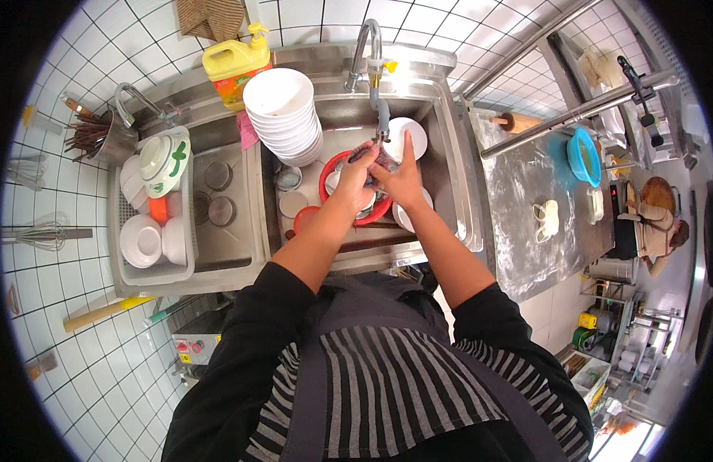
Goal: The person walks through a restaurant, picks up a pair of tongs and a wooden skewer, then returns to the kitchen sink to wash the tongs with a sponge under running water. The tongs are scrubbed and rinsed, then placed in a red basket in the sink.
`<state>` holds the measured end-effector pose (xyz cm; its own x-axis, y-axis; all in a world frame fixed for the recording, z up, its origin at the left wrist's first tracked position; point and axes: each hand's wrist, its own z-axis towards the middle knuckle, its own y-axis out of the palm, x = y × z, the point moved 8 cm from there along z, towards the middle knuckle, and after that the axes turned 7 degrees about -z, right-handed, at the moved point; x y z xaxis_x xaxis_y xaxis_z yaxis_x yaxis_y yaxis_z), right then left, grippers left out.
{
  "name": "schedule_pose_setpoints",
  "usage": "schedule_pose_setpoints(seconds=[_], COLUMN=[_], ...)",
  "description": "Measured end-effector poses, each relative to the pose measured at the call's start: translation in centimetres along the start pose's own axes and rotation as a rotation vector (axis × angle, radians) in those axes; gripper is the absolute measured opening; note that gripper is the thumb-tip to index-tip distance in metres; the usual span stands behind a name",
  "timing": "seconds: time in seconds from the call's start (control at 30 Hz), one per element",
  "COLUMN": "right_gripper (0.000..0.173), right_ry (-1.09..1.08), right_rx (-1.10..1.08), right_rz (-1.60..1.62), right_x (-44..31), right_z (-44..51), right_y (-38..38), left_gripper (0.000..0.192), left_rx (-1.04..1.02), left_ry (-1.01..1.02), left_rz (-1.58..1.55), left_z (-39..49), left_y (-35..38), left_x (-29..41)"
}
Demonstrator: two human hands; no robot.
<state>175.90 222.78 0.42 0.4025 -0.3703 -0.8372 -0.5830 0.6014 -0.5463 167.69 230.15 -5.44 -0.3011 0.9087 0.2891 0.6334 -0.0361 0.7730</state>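
Note:
Both my hands meet below the grey spout (382, 118) of the tap, over a red basin (365, 219) in the right sink bowl. My left hand (356, 176) is curled around a dark wet item (370, 180), perhaps a scrubbing pad; blur hides its exact kind. Close against it is my right hand (400, 182), fingers stretched upward and thumb towards the left hand. White dishes lie in the basin, partly hidden by my hands. A white plate (411, 138) rests behind my right hand. Another white dish (404, 216) sits partly under my right forearm.
A tall stack of white bowls (287, 127) stands left of the tap, beside a yellow detergent jug (235, 69). The left bowl holds a white rack (189, 254) of dishes. To the right, a steel worktable (512, 231) carries a rolling pin (521, 122). A person (659, 231) stands farther right.

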Motion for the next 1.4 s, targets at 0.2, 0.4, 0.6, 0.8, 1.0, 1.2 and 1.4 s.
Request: schedule_pose_setpoints(seconds=[0.2,0.4,0.6,0.8,1.0,1.2,1.4], right_gripper=[0.071,0.055,0.056,0.040,0.017,0.021,0.031], right_ry=[0.268,0.644,0.875,0.698,0.503,0.348,-0.124], right_rx=[0.188,0.124,-0.135,-0.483,-0.132,0.080,0.041], right_rz=[0.568,0.910,1.152,1.490,1.020,0.586,-0.204], right_x=[4.9,9.1,6.7,0.5,1.0,1.3,-2.9], right_z=[-2.2,-4.1,-3.1,-0.2,1.0,2.6,1.8], right_y=[-1.1,1.2,4.8,7.4,5.8,3.1,-0.1], left_gripper=[0.035,0.044,0.042,0.041,0.047,0.072,0.031], left_rx=[-0.071,-0.094,0.013,0.083,0.343,0.268,-0.047], left_ry=[-0.047,0.021,0.141,0.622,0.716,-0.089,-0.178], left_rz=[-0.035,0.171,0.733,1.340,1.287,0.380,-0.053], left_z=[1.2,0.7,1.2,2.6,1.1,-0.8,1.2], left_y=[1.2,2.1,2.0,1.6,-1.8,-4.0,-3.4], left_x=[0.8,1.4,1.3,3.1,6.7,-0.3,-1.0])
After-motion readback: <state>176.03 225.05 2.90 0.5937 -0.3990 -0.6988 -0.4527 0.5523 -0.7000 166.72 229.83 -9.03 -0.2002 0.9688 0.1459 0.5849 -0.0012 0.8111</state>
